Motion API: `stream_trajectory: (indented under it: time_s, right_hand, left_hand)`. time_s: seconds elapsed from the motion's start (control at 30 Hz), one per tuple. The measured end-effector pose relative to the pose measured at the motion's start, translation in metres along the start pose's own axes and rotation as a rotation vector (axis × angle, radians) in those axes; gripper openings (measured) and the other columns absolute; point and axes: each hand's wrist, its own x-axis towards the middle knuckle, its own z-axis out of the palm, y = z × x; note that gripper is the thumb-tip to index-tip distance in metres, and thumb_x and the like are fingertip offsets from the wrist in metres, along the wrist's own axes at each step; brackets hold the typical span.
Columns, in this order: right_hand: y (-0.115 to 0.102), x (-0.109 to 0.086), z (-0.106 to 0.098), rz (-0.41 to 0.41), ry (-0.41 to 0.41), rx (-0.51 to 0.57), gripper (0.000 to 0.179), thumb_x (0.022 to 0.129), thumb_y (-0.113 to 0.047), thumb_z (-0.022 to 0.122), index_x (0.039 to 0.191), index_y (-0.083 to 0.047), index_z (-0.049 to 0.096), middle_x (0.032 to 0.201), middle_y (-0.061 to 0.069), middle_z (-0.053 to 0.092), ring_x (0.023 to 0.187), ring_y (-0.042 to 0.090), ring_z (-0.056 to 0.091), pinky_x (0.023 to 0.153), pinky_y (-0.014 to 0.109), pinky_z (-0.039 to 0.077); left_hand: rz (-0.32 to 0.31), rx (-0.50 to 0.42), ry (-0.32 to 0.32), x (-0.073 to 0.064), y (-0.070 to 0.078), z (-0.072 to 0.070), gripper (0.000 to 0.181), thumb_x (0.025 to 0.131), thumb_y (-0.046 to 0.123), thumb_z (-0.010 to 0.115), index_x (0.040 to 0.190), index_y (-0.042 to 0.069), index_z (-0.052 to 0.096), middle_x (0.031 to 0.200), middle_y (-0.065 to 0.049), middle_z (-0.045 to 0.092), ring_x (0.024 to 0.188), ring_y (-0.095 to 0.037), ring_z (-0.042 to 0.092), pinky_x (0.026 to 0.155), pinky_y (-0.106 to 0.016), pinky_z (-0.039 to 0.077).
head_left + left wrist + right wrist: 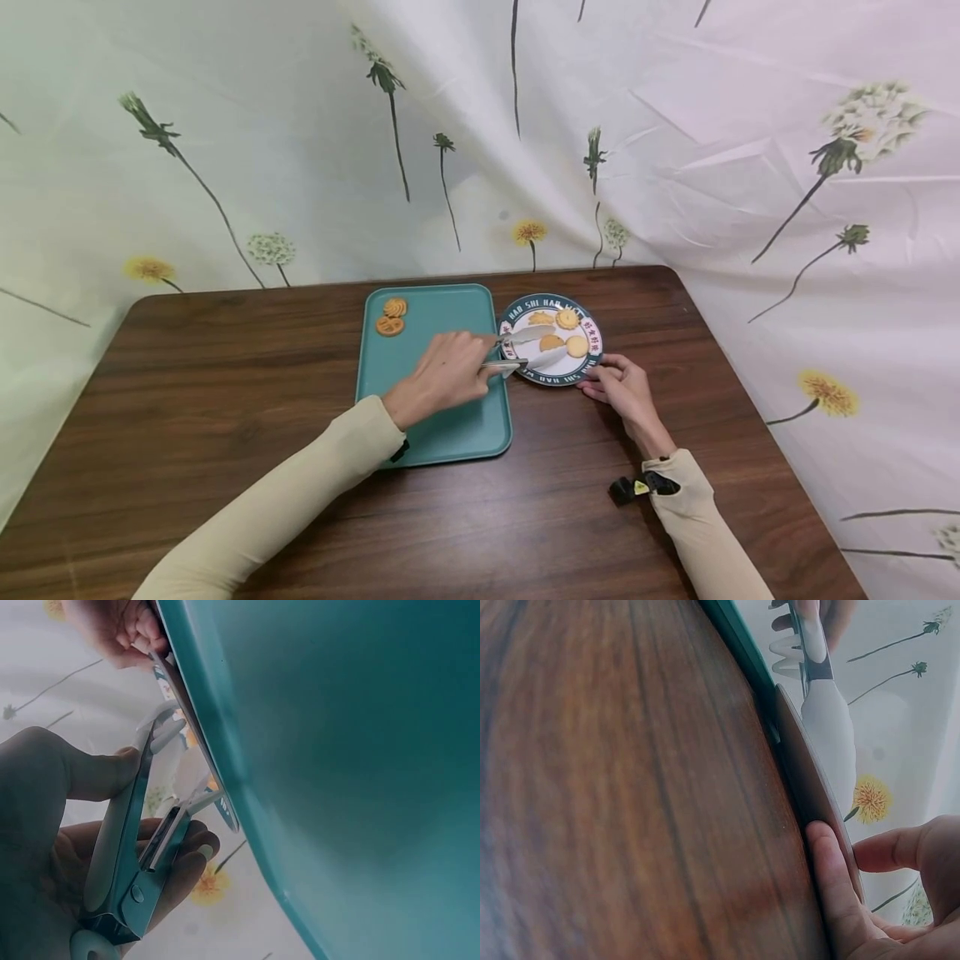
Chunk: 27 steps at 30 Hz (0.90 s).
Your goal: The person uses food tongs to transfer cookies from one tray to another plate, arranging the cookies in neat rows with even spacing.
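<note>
My left hand grips a pair of tongs, thumb on one arm and fingers around the other. The pale flat ends of the tongs are spread over a round plate with a lettered dark green rim. Several cookies lie on the plate; a half-round cookie is between the tong ends, beside a pale round cookie. With thumb above and fingers below, my right hand pinches the plate's near right edge, as the right wrist view shows.
A teal tray lies left of the plate, under my left hand. Two brown cookies sit in its far left corner. Beneath everything is a dark wooden table, with a flower-printed cloth hanging behind it.
</note>
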Motion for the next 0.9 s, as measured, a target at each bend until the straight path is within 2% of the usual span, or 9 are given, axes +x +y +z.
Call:
stream_trajectory:
  time_s: [0.07, 0.27, 0.43, 0.63, 0.9]
  right_hand:
    - [-0.001, 0.000, 0.001, 0.000, -0.003, -0.001, 0.043, 0.101, -0.003, 0.055, 0.141, 0.011, 0.045, 0.087, -0.003, 0.074, 0.075, 0.007, 0.075, 0.075, 0.022, 0.062]
    - [-0.003, 0.000, 0.002, -0.005, 0.001, -0.010, 0.041, 0.102, -0.004, 0.055, 0.139, 0.010, 0.047, 0.085, -0.004, 0.074, 0.075, 0.006, 0.075, 0.075, 0.021, 0.061]
    - [-0.003, 0.001, 0.002, -0.003, 0.004, -0.009, 0.040, 0.102, -0.004, 0.054, 0.139, 0.011, 0.047, 0.084, -0.005, 0.074, 0.074, 0.006, 0.076, 0.075, 0.022, 0.061]
    - [-0.004, -0.002, 0.002, -0.001, 0.005, -0.019, 0.041, 0.103, -0.005, 0.054, 0.139, 0.011, 0.046, 0.086, -0.003, 0.076, 0.075, 0.007, 0.076, 0.076, 0.022, 0.062]
    - [-0.004, -0.003, -0.001, 0.001, 0.005, -0.015, 0.042, 0.103, -0.005, 0.054, 0.140, 0.011, 0.046, 0.085, -0.003, 0.075, 0.074, 0.006, 0.075, 0.076, 0.022, 0.062]
  left_hand:
    - [0.000, 0.007, 0.005, -0.001, -0.001, 0.000, 0.029, 0.098, 0.025, 0.071, 0.119, 0.004, 0.074, 0.065, 0.001, 0.057, 0.051, -0.010, 0.042, 0.044, -0.024, 0.028]
    - [0.006, 0.020, 0.027, -0.004, -0.002, -0.001, 0.038, 0.098, 0.028, 0.072, 0.128, 0.004, 0.071, 0.070, 0.000, 0.062, 0.053, -0.011, 0.046, 0.044, -0.023, 0.031]
    - [0.006, 0.022, 0.025, -0.009, -0.002, -0.004, 0.043, 0.098, 0.029, 0.073, 0.131, 0.004, 0.069, 0.070, 0.000, 0.062, 0.052, -0.010, 0.046, 0.044, -0.022, 0.030]
    - [0.005, 0.018, 0.047, -0.017, -0.003, -0.011, 0.047, 0.097, 0.030, 0.073, 0.136, 0.004, 0.067, 0.079, -0.004, 0.071, 0.052, -0.009, 0.045, 0.042, -0.021, 0.028]
    - [-0.030, -0.013, 0.063, -0.017, -0.013, -0.019, 0.048, 0.096, 0.027, 0.075, 0.137, 0.004, 0.066, 0.070, 0.000, 0.061, 0.052, -0.010, 0.042, 0.042, -0.021, 0.027]
